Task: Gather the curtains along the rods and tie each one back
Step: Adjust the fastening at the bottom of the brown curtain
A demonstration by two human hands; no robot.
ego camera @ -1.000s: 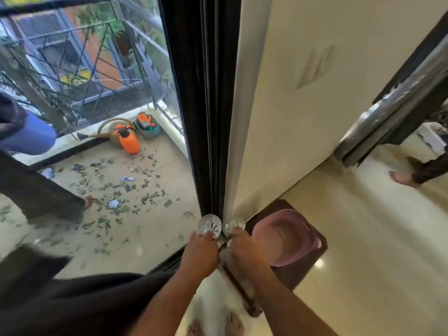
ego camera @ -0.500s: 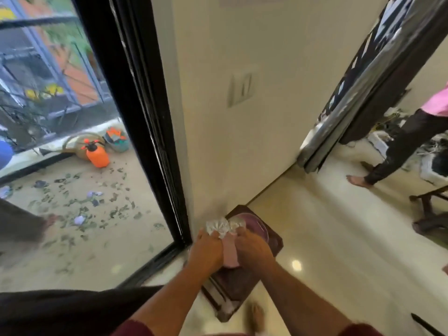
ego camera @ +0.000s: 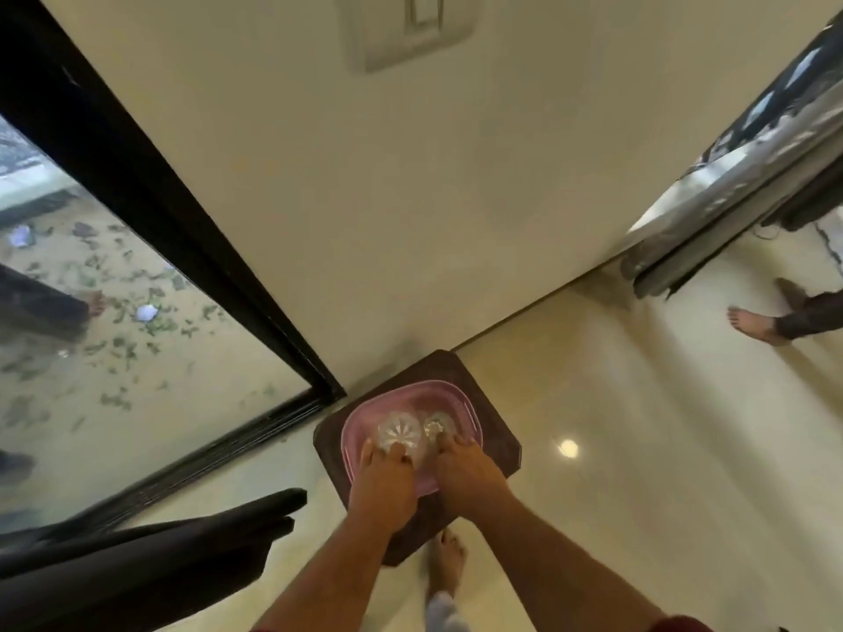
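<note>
Two clear knobs (ego camera: 398, 433), perhaps tieback ends, are pinched by left hand (ego camera: 382, 488) and right hand (ego camera: 467, 472); they could be dropped into the tub (ego camera: 472, 415) if grip loosens.

no text, label or number is readable anywhere here.

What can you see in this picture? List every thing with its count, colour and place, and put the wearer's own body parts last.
crystal knobs: two, clear, over the basin.
basin: one, pink, on the stool.
stool: one, dark brown, on the floor by the wall.
door frame: one, black, left.
curtain: one, dark, lower left.
wall switch: one, cream, top.
leaf litter: many, green, outside the glass.
bystander's foot: one, bare, right.
left hand: one, gripping the larger knob.
right hand: one, gripping the smaller knob.
own foot: one, bare, bottom.
</note>
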